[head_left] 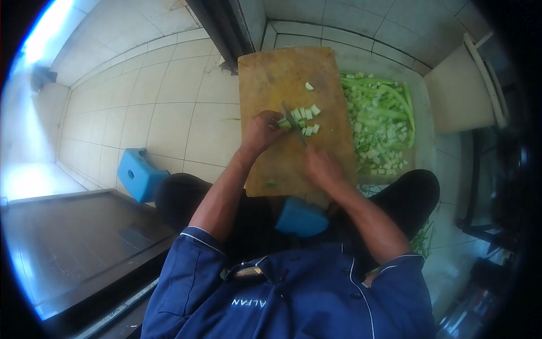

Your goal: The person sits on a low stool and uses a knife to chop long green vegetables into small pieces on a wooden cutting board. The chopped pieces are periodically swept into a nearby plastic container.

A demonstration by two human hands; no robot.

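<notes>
Wood, worn and yellow-brown, is seen as the cutting board [296, 164], on which a short green length [285, 123] of vegetable is being cut. That length is pinned near the board's middle by the left hand [262, 133], whose fingers are curled closed around it, just beside the blade. By the right hand [324, 166], closed in a fist, the handle of the knife [299, 130] is gripped, the blade being pointed away from the body. Only a small group of pale cut pieces [310, 112] is gathered on the board just right of the blade, with one lone piece [309, 86] set farther up (a green scrap [271, 183] is also left near the board's lower edge).

Much appears to have been cut: to the right of the board, a wide tray [423, 131] is largely covered with chopped pieces [381, 135]. Work is judged to be left as well, since long, seemingly whole stalks [411, 121] are laid along the tray's far and right sides. Whether more whole stalks are buried beneath the chopped layer cannot be told.
</notes>
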